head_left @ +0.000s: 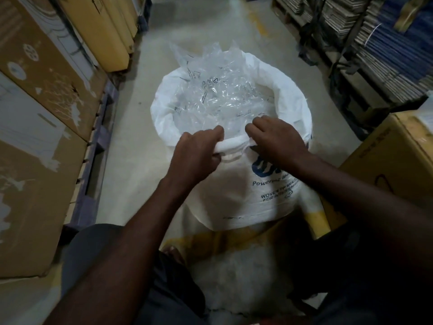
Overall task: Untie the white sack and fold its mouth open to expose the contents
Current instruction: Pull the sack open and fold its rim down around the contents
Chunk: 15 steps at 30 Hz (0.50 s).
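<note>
Left hand: the left hand (196,151) reaches in from the near left with the forearm stretched forward, fingers clenched over the rolled near edge of the sack, knuckles up
Right hand: the right hand (276,137) comes in from the near right, wrist bent, fingers curled and pinching the same rolled edge just right of the left hand; the two hands are close but apart, a short span of rolled fabric between them
White sack: the white sack (234,188) stands upright on the concrete floor (131,141) in the middle of the aisle, directly in front of the person; its mouth is open and the rim (161,102) is folded outward into a thick rolled cuff all round
Print: blue lettering and a logo on the near right face, partly hidden by the right forearm
Contents: crumpled clear plastic bags (218,90) with small black print fill the mouth and rise above the far rim
Surroundings: cardboard boxes (46,90) stacked along the left, shelves of flat stock (386,55) far right, a yellow box (403,156) just right of the sack
</note>
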Each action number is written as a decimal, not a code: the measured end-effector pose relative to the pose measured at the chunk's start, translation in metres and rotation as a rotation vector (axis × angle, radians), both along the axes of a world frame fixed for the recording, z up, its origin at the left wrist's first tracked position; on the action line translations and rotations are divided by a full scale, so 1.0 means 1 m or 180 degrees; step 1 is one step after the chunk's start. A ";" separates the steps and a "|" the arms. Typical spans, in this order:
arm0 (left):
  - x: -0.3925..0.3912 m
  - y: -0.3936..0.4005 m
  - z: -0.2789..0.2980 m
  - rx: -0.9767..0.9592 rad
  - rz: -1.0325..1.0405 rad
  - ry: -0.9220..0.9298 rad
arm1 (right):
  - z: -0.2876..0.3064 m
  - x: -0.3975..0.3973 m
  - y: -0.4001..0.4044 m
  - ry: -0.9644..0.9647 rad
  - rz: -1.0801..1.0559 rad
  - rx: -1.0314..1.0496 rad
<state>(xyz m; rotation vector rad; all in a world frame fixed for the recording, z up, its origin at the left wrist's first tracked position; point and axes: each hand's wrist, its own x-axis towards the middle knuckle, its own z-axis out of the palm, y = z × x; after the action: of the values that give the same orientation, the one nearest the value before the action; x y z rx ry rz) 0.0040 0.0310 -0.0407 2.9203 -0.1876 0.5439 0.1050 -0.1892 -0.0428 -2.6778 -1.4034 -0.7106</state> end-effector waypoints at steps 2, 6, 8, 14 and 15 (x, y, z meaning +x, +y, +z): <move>0.000 -0.013 -0.014 -0.0059 0.0130 -0.0133 | -0.011 -0.003 0.004 -0.0299 0.0069 0.0036; 0.007 -0.026 -0.042 -0.0067 0.0584 -0.0187 | -0.019 -0.004 0.009 -0.0214 -0.0043 0.0197; 0.010 -0.024 -0.050 0.0107 0.0767 -0.0093 | -0.023 -0.004 0.008 -0.0177 0.0001 0.0084; 0.009 -0.039 -0.060 -0.0736 0.0245 0.0639 | -0.032 0.004 0.007 -0.0050 0.0088 0.0127; 0.009 -0.043 -0.059 -0.1161 0.0193 0.0921 | -0.034 0.004 0.007 -0.0024 0.0054 0.0114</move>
<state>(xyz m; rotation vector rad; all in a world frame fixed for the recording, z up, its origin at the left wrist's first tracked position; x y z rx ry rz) 0.0128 -0.0121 -0.0994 2.6108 0.0351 0.1374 0.1091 -0.1818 -0.0767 -2.6361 -1.3997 -0.7380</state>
